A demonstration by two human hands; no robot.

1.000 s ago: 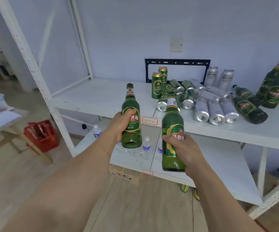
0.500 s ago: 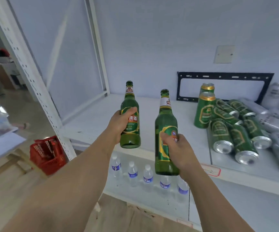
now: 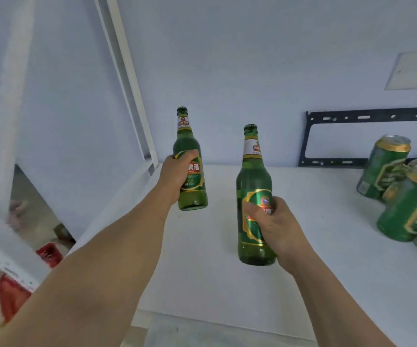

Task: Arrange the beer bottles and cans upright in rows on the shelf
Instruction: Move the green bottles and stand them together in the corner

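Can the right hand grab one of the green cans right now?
Probably not yet. The right hand is already gripping a beer bottle, so its fingers are full. The green cans stand close by on the shelf with nothing between, once that bottle is set down.

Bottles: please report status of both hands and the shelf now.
Left hand grips far bottle, right hand grips near bottle. Both upright over shelf. Green cans to the right.
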